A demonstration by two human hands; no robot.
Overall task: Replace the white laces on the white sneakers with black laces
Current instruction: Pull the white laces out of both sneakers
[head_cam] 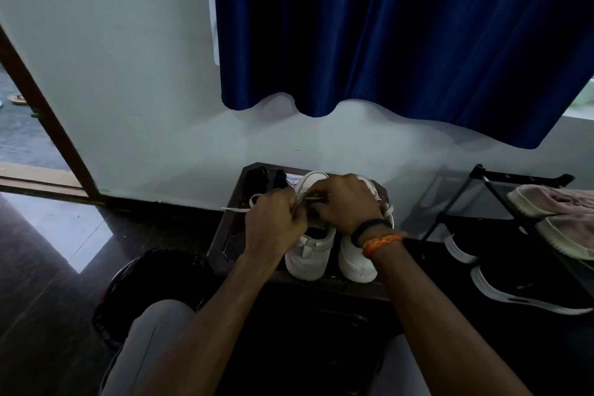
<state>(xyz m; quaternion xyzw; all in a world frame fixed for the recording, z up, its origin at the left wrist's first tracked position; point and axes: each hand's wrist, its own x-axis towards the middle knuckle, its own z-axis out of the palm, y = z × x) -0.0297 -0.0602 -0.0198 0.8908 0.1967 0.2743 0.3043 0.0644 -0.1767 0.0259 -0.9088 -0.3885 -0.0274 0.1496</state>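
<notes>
Left hand (273,222): fingers curled, gripping white lace (257,201) | right hand (348,202): fingers pinching lace over left sneaker (310,251) | right sneaker (358,259) beside, on surface (218,241)

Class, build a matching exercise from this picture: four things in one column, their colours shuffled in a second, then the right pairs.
Things:
1. curtain
2. sneakers
3. thread band
4. stool

Colours:
A. white
B. dark brown
C. blue
D. orange

Pairs: 1-C, 2-A, 3-D, 4-B
</notes>
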